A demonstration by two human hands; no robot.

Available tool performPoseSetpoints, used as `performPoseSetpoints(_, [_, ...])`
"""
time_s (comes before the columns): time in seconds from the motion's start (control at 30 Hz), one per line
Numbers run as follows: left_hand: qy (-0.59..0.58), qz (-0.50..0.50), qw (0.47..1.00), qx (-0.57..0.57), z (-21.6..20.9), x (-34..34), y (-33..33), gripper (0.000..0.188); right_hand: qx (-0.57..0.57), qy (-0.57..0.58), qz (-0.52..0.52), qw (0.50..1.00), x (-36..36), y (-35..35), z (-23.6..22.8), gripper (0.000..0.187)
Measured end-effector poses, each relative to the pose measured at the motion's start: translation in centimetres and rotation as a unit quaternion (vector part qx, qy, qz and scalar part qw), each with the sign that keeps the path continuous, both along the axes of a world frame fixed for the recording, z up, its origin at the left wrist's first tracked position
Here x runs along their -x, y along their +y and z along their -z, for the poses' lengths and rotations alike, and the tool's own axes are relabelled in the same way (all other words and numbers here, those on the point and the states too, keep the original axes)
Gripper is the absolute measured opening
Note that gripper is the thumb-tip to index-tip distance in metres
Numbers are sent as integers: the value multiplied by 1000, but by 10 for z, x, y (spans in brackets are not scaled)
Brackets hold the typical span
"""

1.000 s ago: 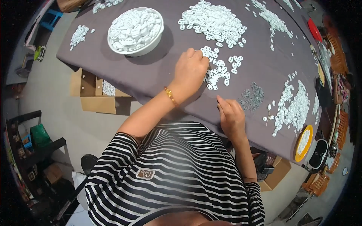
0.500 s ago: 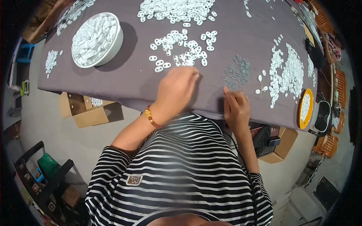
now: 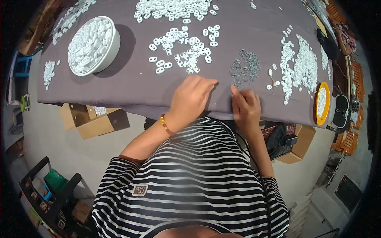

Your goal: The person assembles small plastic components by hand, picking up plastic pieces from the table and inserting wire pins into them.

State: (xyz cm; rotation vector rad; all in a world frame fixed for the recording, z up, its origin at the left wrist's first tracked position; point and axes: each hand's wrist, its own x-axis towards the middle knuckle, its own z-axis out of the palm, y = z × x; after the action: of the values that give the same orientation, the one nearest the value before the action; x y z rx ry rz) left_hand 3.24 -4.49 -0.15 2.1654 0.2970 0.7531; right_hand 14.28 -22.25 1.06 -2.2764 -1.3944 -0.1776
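Note:
My left hand (image 3: 191, 98), with a red and gold bracelet at its wrist, is over the near part of the grey cloth. Its fingers are pressed together, tips pointing right; whatever they hold is too small to make out. Just beyond it lies a loose cluster of white two-hole oval plastic pieces (image 3: 160, 63), with smaller white pieces (image 3: 190, 59) among them. My right hand (image 3: 247, 107) is closed, its fingertips at the near edge of a pile of small grey screws (image 3: 250, 63). What it pinches, if anything, is hidden. A small gap separates the two hands.
A white bowl (image 3: 116, 49) heaped with white ovals stands at the left. More ovals (image 3: 174, 8) lie at the far side. Small white pieces (image 3: 305, 61) spread at the right, near an orange dish (image 3: 326, 89). Cardboard boxes (image 3: 95, 127) sit below the table edge.
My left hand has moved right and away from the white pieces, closer to my right hand. My right hand has shifted slightly left along the screw pile. The whole view has tilted a little.

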Motion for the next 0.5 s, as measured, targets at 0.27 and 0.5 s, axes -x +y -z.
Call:
performPoseSetpoints(0.27, [-14, 14, 1000, 4, 5, 1, 2, 19, -100, 93, 77, 988, -9, 5, 14, 24])
performPoseSetpoints(0.5, [-17, 5, 1000, 15, 5, 2, 2, 17, -76, -57, 73, 993, -11, 11, 25, 19])
